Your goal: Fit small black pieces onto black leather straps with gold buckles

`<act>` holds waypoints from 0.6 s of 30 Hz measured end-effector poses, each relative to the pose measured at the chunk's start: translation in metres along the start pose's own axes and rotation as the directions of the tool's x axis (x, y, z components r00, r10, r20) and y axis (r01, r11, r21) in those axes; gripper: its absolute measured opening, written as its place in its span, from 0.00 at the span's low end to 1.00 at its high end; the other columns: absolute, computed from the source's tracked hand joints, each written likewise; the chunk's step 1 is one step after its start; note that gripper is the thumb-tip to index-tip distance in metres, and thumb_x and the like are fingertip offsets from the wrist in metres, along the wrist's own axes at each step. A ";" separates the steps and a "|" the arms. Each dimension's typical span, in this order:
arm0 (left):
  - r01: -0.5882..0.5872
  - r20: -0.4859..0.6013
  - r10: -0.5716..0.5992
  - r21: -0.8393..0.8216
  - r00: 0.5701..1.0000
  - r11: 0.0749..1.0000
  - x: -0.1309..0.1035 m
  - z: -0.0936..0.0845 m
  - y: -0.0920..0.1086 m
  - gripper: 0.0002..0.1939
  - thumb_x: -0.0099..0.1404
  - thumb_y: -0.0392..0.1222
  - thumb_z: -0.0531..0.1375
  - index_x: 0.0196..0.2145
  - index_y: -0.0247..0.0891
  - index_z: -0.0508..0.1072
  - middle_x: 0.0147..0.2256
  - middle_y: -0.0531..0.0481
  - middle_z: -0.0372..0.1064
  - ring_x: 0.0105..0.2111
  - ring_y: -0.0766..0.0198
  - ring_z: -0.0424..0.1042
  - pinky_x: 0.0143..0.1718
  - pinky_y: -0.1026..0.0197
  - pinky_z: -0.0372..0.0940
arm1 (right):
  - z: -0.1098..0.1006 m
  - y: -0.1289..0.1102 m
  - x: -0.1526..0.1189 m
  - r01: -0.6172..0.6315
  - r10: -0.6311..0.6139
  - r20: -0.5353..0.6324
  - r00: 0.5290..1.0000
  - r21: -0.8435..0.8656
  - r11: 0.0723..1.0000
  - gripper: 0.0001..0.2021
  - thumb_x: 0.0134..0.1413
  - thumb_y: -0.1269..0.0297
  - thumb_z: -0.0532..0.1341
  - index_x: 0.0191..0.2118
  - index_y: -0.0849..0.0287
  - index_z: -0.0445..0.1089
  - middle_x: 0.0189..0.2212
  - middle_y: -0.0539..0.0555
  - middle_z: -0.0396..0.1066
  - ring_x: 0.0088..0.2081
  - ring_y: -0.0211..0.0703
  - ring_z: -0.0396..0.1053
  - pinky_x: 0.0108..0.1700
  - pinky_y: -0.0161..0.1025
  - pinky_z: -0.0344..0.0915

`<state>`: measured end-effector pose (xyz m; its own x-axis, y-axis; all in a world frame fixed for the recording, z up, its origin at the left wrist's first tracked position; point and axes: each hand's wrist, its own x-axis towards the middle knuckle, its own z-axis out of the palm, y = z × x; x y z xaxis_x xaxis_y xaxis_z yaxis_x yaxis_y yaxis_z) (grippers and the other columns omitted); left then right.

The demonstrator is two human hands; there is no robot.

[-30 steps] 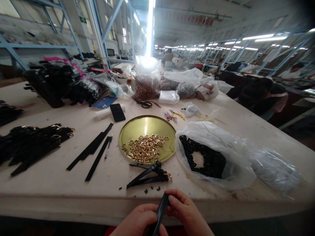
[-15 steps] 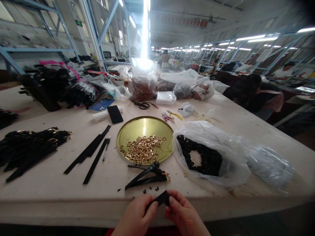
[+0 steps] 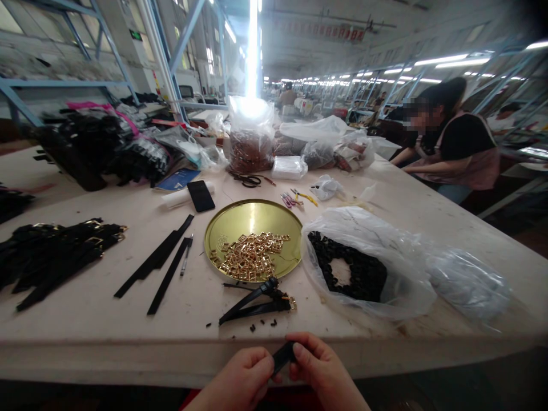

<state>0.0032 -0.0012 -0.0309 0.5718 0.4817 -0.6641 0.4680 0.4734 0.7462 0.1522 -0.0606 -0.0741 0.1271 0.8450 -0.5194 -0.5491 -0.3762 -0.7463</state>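
Observation:
Both my hands meet at the table's near edge and pinch one black strap [image 3: 282, 357] between them. My left hand [image 3: 240, 379] grips its lower part, and my right hand [image 3: 319, 374] holds its upper end with thumb and fingers. Just beyond them on the table [image 3: 107, 331] lie two finished black straps with a gold buckle [image 3: 259, 305] and a few small black bits [image 3: 263, 325]. Behind those stands a round gold tray [image 3: 252, 220] with a heap of gold buckles [image 3: 250, 260].
A clear plastic bag of small black parts [image 3: 355, 271] lies right of the tray. Loose black strips [image 3: 160, 262], a pen and a pile of buckled straps [image 3: 55, 254] lie to the left. A phone [image 3: 200, 195], scissors and bags sit further back. A person [image 3: 454, 142] sits at the far right.
My hands have bent the strap from upright to a shorter fold held lower between my fingers. The person at the far right has sat up from leaning over.

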 end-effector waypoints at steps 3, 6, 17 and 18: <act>-0.076 -0.037 0.083 0.169 0.996 0.983 0.001 -0.002 0.000 0.13 0.55 0.49 0.46 0.21 0.39 0.58 0.14 0.59 0.49 0.16 0.70 0.48 0.16 0.67 0.41 | -0.003 -0.001 0.000 0.025 -0.022 0.027 0.999 -0.094 0.995 0.21 0.33 0.52 0.69 0.33 0.61 0.72 0.20 0.48 0.69 0.21 0.36 0.65 0.26 0.34 0.62; -0.163 -0.053 0.207 0.442 0.977 0.882 -0.002 -0.008 0.002 0.12 0.57 0.45 0.47 0.19 0.38 0.59 0.19 0.56 0.54 0.22 0.67 0.55 0.21 0.66 0.44 | -0.006 -0.001 0.000 0.101 -0.091 0.049 0.995 -0.256 0.962 0.19 0.37 0.52 0.67 0.34 0.61 0.73 0.18 0.48 0.68 0.22 0.38 0.65 0.28 0.35 0.61; -0.195 0.053 0.192 0.451 0.980 0.871 0.000 -0.011 0.000 0.12 0.59 0.40 0.48 0.26 0.36 0.69 0.22 0.55 0.62 0.24 0.66 0.61 0.24 0.67 0.51 | -0.001 -0.002 0.006 0.123 -0.073 0.131 0.989 -0.432 0.893 0.10 0.40 0.61 0.64 0.32 0.59 0.71 0.19 0.47 0.66 0.21 0.36 0.63 0.25 0.33 0.59; -0.197 0.055 0.193 0.458 0.980 0.867 -0.001 -0.013 0.001 0.11 0.59 0.40 0.49 0.26 0.36 0.69 0.21 0.56 0.62 0.24 0.66 0.61 0.24 0.68 0.51 | -0.003 -0.002 0.008 0.113 -0.074 0.121 0.990 -0.365 0.924 0.12 0.39 0.58 0.65 0.31 0.60 0.69 0.17 0.46 0.65 0.19 0.35 0.62 0.24 0.32 0.58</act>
<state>-0.0052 0.0081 -0.0306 0.6878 0.5227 -0.5037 0.6015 -0.0218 0.7986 0.1569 -0.0540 -0.0776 0.0668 0.9101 -0.4089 -0.1915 -0.3905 -0.9005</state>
